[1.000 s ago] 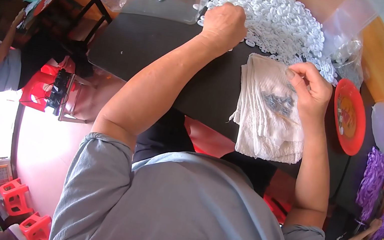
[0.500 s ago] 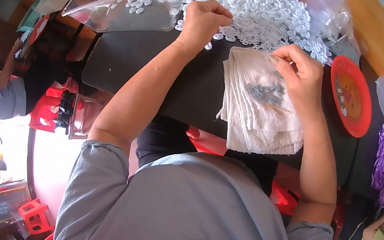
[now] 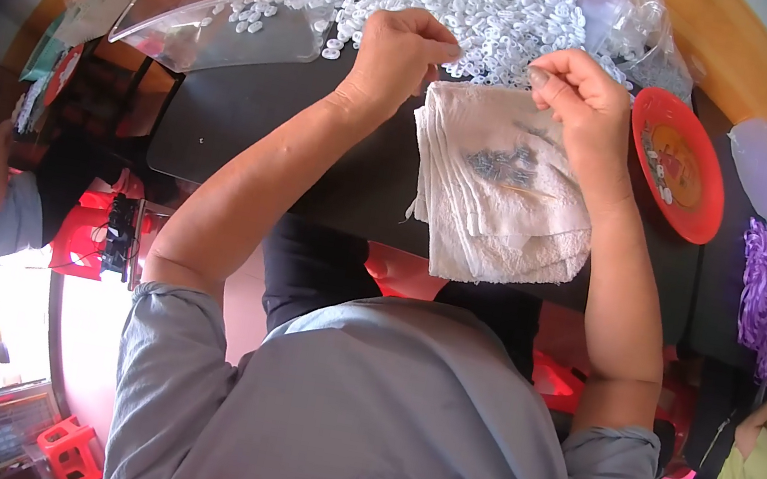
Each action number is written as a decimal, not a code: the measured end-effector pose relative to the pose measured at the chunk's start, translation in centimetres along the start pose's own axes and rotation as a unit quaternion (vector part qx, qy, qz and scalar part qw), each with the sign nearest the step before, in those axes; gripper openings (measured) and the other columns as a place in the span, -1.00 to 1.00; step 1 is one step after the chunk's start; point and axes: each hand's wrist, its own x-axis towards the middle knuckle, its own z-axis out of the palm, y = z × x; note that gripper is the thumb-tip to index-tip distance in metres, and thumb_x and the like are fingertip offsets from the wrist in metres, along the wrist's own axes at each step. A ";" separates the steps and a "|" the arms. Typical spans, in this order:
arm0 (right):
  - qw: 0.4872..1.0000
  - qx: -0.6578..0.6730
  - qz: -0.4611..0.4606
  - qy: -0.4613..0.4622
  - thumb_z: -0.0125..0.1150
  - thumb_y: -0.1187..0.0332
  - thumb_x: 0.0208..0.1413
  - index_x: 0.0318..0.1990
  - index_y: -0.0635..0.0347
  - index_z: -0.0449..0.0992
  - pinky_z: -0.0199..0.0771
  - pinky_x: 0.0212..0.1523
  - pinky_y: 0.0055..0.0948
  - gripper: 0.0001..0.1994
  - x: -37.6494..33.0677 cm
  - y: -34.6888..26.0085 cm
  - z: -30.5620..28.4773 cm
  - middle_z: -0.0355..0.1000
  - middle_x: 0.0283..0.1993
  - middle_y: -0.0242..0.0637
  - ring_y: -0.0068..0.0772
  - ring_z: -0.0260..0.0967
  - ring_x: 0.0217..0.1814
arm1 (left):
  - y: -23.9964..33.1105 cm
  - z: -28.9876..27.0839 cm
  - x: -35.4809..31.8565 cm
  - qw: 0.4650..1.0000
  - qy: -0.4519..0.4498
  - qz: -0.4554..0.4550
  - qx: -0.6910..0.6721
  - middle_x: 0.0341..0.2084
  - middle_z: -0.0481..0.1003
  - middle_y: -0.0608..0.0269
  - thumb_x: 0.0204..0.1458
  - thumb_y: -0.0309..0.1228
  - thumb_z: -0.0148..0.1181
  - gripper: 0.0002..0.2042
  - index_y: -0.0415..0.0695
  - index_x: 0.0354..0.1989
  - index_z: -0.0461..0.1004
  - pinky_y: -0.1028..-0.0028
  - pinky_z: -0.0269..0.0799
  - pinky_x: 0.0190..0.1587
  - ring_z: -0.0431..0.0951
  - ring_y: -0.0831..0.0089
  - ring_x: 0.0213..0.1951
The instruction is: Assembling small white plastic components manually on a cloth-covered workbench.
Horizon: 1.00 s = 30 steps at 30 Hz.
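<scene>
My left hand (image 3: 395, 59) is closed in a pinch at the near edge of a heap of small white oval pieces (image 3: 484, 3). Whatever its fingertips hold is too small to make out. Over the far right part of a folded cream cloth (image 3: 503, 250), my right hand (image 3: 585, 96) also pinches, thumb against forefinger; I cannot make out anything between them. A little cluster of thin dark metal bits (image 3: 504, 165) lies on the cloth between my forearms. The two hands are apart, fingertips facing each other.
A tilted clear plastic bin (image 3: 224, 40) with more white pieces stands at the far left of the dark table (image 3: 249, 131). On the right are a red oval plate (image 3: 710, 198) with small pieces, a translucent bag (image 3: 765, 172) and purple strands (image 3: 762, 293). Other people sit at both sides.
My right hand has moved away from me, off the cloth's middle toward its far edge. The gap between my hands has narrowed. The whole view has shifted slightly.
</scene>
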 end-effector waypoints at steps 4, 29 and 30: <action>0.999 0.030 0.004 0.020 0.20 0.45 0.11 -0.30 0.24 0.53 0.15 -0.47 -0.73 -0.94 0.3 0.0 -0.7 0.40 -0.50 -0.51 -0.78 0.24 -0.46 | -1.5 -1.5 2.5 0.958 0.063 0.099 0.261 -0.57 0.53 0.30 -0.16 -0.52 0.29 -0.94 -0.20 -0.48 0.57 0.48 0.36 -0.51 0.50 0.49 -0.55; 0.998 0.056 0.026 0.035 0.20 0.47 0.09 -0.33 0.25 0.52 0.13 -0.50 -0.73 -0.95 0.5 0.5 -1.2 0.38 -0.50 -0.52 -0.78 0.22 -0.48 | -0.8 3.0 3.6 0.967 -0.056 0.093 0.230 -0.59 0.48 0.24 0.02 -0.39 0.25 -0.85 -0.23 -0.34 0.53 0.49 0.30 -0.55 0.40 0.54 -0.59; 0.997 0.052 0.030 0.044 0.20 0.46 0.09 -0.33 0.24 0.52 0.14 -0.49 -0.73 -0.95 0.5 0.7 -1.2 0.39 -0.50 -0.52 -0.78 0.22 -0.48 | -0.1 3.3 2.6 0.991 -0.087 0.028 0.094 -0.60 0.46 0.29 0.05 -0.39 0.25 -0.84 -0.26 -0.34 0.53 0.59 0.22 -0.61 0.34 0.65 -0.62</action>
